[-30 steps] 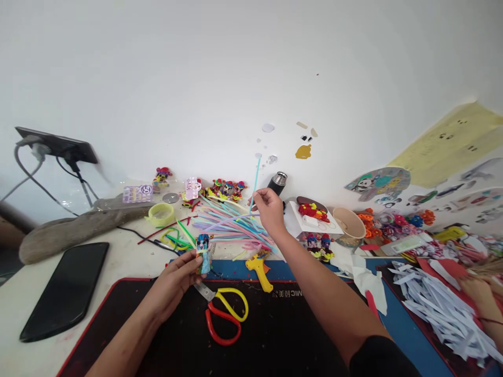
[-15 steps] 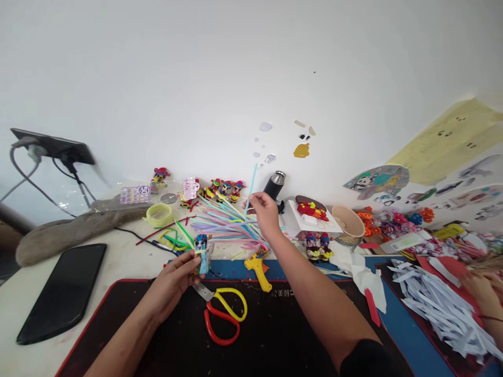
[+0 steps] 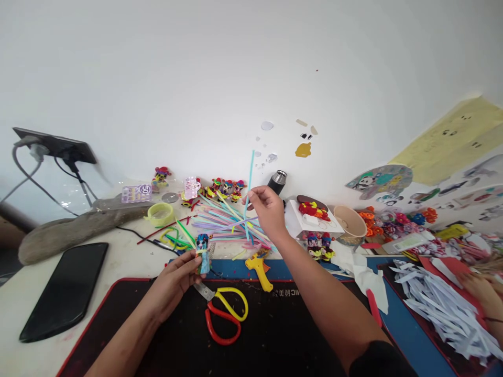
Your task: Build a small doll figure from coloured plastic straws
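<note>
My left hand (image 3: pixel 183 275) is closed on a small pipe-cleaner doll (image 3: pixel 203 255) with a blue-and-dark head and a light blue body. A light turquoise pipe cleaner (image 3: pixel 251 170) stands upright, pinched in my right hand (image 3: pixel 267 209). Below that hand spreads a loose pile of pastel pipe cleaners (image 3: pixel 220 222). Scissors (image 3: pixel 226 309) with one red and one yellow handle lie on the black mat, their blades pointing toward my left hand. Between my arms is a yellow glue gun (image 3: pixel 259 269).
Finished dolls (image 3: pixel 226 189) line the wall. A black flask (image 3: pixel 277 181), a white box (image 3: pixel 310 222) and a beige bowl (image 3: pixel 349 224) stand behind. At left lie a black tablet-like slab (image 3: pixel 65 293) and tape roll (image 3: pixel 160 213). Another person's hand (image 3: pixel 481 288) is near paper strips (image 3: pixel 444 309).
My right hand has raised the turquoise pipe cleaner slightly, and more of its length shows, above and below the fingers. My left hand stays in place with the doll.
</note>
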Available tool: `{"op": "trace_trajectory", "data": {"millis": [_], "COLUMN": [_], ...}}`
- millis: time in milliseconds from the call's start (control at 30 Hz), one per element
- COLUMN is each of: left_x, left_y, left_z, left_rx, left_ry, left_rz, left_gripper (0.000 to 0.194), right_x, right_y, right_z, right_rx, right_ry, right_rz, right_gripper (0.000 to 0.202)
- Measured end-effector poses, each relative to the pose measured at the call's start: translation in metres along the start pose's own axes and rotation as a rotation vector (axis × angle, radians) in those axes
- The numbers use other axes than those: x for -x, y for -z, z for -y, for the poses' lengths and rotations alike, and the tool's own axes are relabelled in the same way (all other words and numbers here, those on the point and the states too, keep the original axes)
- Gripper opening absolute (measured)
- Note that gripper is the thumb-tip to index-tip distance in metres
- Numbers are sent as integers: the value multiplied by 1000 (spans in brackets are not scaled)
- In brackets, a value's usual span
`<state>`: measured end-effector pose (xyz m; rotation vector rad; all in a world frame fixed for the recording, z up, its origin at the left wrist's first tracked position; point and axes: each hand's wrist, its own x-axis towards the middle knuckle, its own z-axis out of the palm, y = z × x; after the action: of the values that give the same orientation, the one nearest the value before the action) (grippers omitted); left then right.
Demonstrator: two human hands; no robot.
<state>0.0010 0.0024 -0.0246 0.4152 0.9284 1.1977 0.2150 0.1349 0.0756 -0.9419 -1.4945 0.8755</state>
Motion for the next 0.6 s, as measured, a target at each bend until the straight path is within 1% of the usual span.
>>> {"op": "trace_trajectory", "data": {"millis": [67,100,200,233,300,367,500,600], "left_x": [0,-1,-1,-1,-1,-2,-2,-1], "left_y": [0,1,2,2,3,3,1,-1], "left_z": [1,1,2,2,2,1,1,1], "left_rx": [4,6,12,14,22,38,56,70], "left_ry": [10,13,6,1,-10,-16,-7,14], "left_rz": [-1,0,4,2,-13,-38,-51,-83], "left_gripper": [34,34,33,32,30,29,30,28], "right_x": [5,10,25,28,28,21,2,2], "right_y": [-2,-4,-11,-12,-11,-6,5,4], "right_z": [3,0,-17,-23,-30,-29,-8,1], "right_rx": [-42,-52,7,30,-7,-98,-237,-251], "right_ry": [-17,-36,-138,-153,-182,-211,-229,-234], "right_rz": [10,33,198,204,125,38,-89,-106], "right_gripper": [26,25,23,22,24,27,30,30]}}
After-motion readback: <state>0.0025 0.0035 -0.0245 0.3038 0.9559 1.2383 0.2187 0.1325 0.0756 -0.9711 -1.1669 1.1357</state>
